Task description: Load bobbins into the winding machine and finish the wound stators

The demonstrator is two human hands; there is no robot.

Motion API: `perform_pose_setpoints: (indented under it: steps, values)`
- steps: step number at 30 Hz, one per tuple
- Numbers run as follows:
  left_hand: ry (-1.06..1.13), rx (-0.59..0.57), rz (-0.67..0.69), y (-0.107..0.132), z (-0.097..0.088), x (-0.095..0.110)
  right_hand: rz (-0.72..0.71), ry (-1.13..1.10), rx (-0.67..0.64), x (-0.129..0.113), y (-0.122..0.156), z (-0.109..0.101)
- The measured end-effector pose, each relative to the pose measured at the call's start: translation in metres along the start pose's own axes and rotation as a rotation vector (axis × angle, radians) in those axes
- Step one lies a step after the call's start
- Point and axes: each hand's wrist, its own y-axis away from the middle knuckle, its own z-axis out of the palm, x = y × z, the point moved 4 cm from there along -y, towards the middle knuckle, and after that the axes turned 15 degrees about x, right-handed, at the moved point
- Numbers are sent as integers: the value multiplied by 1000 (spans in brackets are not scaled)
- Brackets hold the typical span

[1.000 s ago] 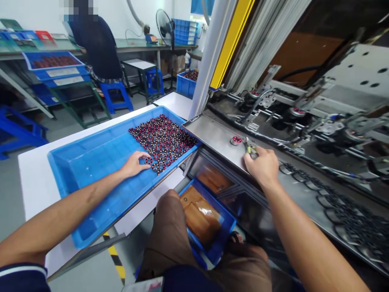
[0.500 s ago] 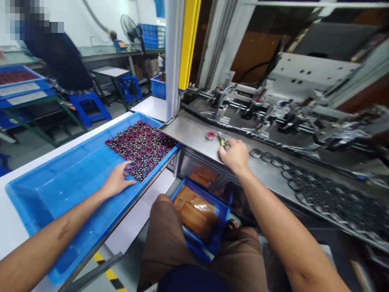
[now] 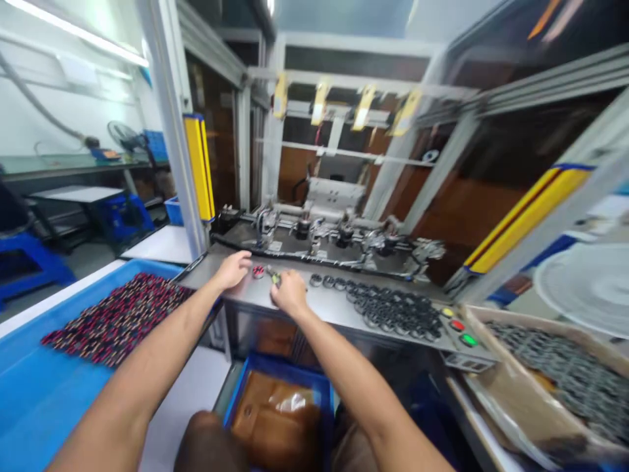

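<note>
My left hand rests on the steel machine shelf, its fingers curled right beside a small red-and-silver wound part. Whether it grips anything is blurred. My right hand is closed round a small tool with a yellow-green handle, whose tip points toward that part. A heap of dark rings lies on the shelf to the right of my hands. At the left, the blue tray holds several rows of red-and-black wound parts.
Behind the shelf is a machine with fixtures between yellow-striped posts. Yellow, red and green buttons sit on the shelf's right end. A box of dark rings stands at the right. A blue bin with brown bags is below.
The view has swung up and to the right. My left hand has left the blue tray and come to the shelf beside the small part. My right hand stays on the tool.
</note>
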Motion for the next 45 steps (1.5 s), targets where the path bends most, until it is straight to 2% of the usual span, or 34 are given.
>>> perform_pose_setpoints:
  steps: [3, 6, 9, 12, 15, 19, 21, 24, 26, 28, 30, 32, 34, 36, 39, 41, 43, 45]
  values:
    - [126, -127, 16, -8, 24, 2, -13, 3, 36, 3, 1, -2]
    - [204, -161, 24, -9, 33, -4, -16, -30, 56, 4, 1, 1]
    - [270, -105, -3, -6, 29, -8, -17, -94, 52, 5, 2, 7]
    - [349, 10, -41, 8, 10, -3, -42, -191, 24, 4, 2, 11]
    - [431, 139, -39, 47, -24, 15, -94, -336, -9, 0, -3, 7]
    - [537, 322, 52, 134, -63, 54, -111, -604, 1, -9, -1, -19]
    - [548, 432, 186, 179, -74, 74, -89, -765, 0, -13, 16, -39]
    - [499, 547, 387, 232, -80, 95, -68, -997, -93, -17, 68, -78]
    - [472, 531, 467, 254, -77, 103, -35, -1169, -197, -17, 109, -107]
    - [469, 457, 513, 267, -71, 110, 118, -1422, -317, -16, 144, -133]
    - [492, 385, 528, 275, -63, 116, 277, -1575, -381, -14, 167, -151]
    - [552, 341, 516, 279, -55, 124, 367, -1610, -418, -10, 178, -161]
    - [634, 302, 470, 282, -48, 130, 405, -1676, -479, -2, 181, -164]
    - [725, 223, 385, 285, -42, 135, 378, -1818, -617, 9, 182, -164]
    - [829, 70, 252, 291, -35, 138, 165, -1986, -833, 35, 184, -163]
    - [849, 32, 232, 294, -33, 140, 30, -1932, -884, 51, 190, -156]
    - [818, 67, 283, 294, -33, 141, 89, -1848, -841, 59, 199, -144]
    - [769, 132, 366, 293, -32, 143, 308, -1828, -794, 54, 212, -133]
